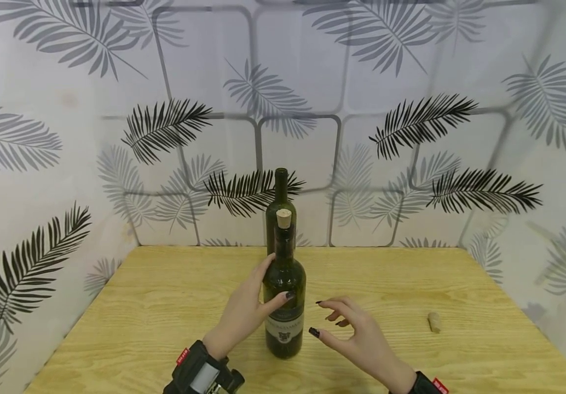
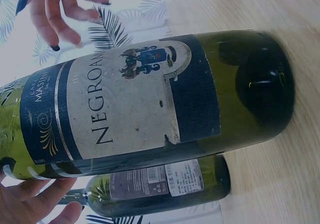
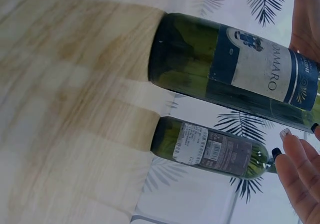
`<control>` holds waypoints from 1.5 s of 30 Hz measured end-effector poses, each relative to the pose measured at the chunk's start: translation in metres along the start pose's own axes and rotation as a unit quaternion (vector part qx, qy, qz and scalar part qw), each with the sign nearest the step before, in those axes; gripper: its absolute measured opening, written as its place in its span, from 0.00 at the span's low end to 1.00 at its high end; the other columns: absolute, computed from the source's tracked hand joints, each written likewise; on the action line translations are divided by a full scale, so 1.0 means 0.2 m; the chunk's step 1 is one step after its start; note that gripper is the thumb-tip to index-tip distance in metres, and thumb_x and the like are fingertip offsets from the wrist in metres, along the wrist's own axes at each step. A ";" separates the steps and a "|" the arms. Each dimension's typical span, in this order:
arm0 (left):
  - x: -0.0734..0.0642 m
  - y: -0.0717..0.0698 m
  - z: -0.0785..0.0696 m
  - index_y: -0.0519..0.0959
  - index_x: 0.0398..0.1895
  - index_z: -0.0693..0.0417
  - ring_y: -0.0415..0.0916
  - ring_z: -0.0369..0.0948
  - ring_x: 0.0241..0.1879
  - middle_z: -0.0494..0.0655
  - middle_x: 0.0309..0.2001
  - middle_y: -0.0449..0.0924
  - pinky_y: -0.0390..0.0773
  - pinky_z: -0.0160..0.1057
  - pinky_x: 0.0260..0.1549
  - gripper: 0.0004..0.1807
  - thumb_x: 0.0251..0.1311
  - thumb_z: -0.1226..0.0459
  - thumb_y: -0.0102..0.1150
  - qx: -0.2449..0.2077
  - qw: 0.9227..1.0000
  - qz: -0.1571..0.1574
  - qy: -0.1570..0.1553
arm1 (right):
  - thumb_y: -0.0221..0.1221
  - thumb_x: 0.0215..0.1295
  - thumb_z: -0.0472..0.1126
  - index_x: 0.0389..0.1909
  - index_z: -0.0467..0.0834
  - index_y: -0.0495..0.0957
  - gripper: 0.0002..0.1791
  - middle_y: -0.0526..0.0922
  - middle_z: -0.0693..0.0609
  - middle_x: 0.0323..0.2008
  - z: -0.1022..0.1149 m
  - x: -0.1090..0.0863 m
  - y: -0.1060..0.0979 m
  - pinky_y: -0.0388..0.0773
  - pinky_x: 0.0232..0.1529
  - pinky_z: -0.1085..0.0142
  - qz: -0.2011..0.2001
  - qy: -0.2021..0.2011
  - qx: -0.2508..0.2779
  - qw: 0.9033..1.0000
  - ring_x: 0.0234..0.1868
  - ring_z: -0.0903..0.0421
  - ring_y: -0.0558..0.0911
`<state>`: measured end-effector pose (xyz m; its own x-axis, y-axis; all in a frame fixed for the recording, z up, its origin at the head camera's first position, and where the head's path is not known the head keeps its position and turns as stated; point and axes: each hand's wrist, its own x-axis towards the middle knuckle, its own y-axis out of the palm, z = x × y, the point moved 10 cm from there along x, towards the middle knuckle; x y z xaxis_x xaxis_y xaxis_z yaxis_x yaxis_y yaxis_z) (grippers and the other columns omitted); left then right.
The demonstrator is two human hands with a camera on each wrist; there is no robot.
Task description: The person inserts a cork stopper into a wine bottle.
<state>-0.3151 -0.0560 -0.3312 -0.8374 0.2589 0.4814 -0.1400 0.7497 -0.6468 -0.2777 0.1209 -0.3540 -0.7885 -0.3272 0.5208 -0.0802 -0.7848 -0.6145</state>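
A dark green wine bottle (image 1: 284, 330) stands upright on the table, a pale cork (image 1: 284, 218) in its mouth. My left hand (image 1: 246, 309) holds this bottle at the shoulder, thumb across the front and fingers round the far left side. The bottle's cream and blue label (image 2: 120, 99) fills much of the left wrist view. Just right of the bottle, my right hand (image 1: 354, 334) hangs with loosely bent fingers and a gap to the glass; it holds nothing. In the right wrist view the right fingers (image 3: 295, 176) show below the bottle's upper part.
Behind the held bottle stands a second green bottle (image 1: 281, 189), partly hidden in the head view; its back label (image 3: 192, 143) shows in the right wrist view. A loose cork (image 1: 433, 322) lies on the wooden table (image 1: 174, 290) at right. A leaf-patterned wall covering (image 1: 386, 153) encloses the back and sides.
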 end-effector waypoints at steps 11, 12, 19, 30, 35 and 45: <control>0.02 -0.05 0.09 0.53 0.72 0.54 0.66 0.56 0.60 0.58 0.67 0.60 0.71 0.58 0.51 0.40 0.61 0.54 0.60 -0.005 1.000 -0.017 -0.019 | 0.64 0.59 0.47 0.53 0.46 0.76 0.21 0.78 0.52 0.46 0.02 -0.04 0.13 0.78 0.31 0.69 0.063 -0.019 -0.011 0.998 0.36 0.64 0.78; 0.03 -0.06 0.10 0.53 0.72 0.55 0.66 0.56 0.61 0.58 0.67 0.60 0.71 0.58 0.51 0.40 0.61 0.54 0.60 -0.005 1.000 -0.018 -0.019 | 0.64 0.59 0.48 0.53 0.46 0.76 0.21 0.78 0.53 0.46 0.02 -0.04 0.14 0.78 0.31 0.69 0.068 -0.018 -0.011 0.997 0.35 0.64 0.78; 0.05 -0.09 0.14 0.53 0.72 0.54 0.64 0.56 0.62 0.58 0.68 0.59 0.70 0.58 0.52 0.41 0.60 0.52 0.60 0.005 0.999 -0.026 -0.029 | 0.62 0.60 0.52 0.53 0.48 0.76 0.22 0.77 0.54 0.46 0.02 -0.06 0.20 0.79 0.31 0.66 0.104 -0.013 -0.011 0.994 0.35 0.65 0.78; 0.13 -0.11 0.25 0.50 0.73 0.50 0.65 0.58 0.61 0.58 0.69 0.56 0.70 0.58 0.51 0.42 0.61 0.51 0.58 0.001 0.997 -0.026 -0.068 | 0.63 0.60 0.49 0.53 0.49 0.76 0.20 0.76 0.54 0.49 0.01 -0.07 0.21 0.79 0.32 0.66 0.115 -0.005 -0.001 0.993 0.37 0.59 0.79; 0.16 -0.14 0.27 0.51 0.73 0.50 0.67 0.60 0.58 0.60 0.68 0.57 0.71 0.59 0.48 0.42 0.62 0.45 0.54 -0.002 0.997 -0.044 -0.063 | 0.62 0.61 0.49 0.53 0.49 0.76 0.20 0.76 0.53 0.49 0.01 -0.08 0.23 0.79 0.32 0.66 0.124 -0.001 0.007 0.992 0.37 0.58 0.80; 0.23 -0.14 0.35 0.48 0.74 0.48 0.61 0.57 0.64 0.57 0.70 0.53 0.67 0.59 0.55 0.42 0.62 0.50 0.56 -0.020 0.994 -0.026 -0.107 | 0.61 0.62 0.50 0.54 0.48 0.75 0.20 0.75 0.52 0.50 0.02 -0.08 0.24 0.79 0.31 0.66 0.130 -0.015 0.021 0.991 0.38 0.58 0.80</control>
<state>-0.3863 -0.1083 -0.3328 -0.9234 0.0879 0.3738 -0.1677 0.7833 -0.5986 -0.2667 0.0861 -0.3906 -0.7602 -0.5370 0.3657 0.1499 -0.6927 -0.7055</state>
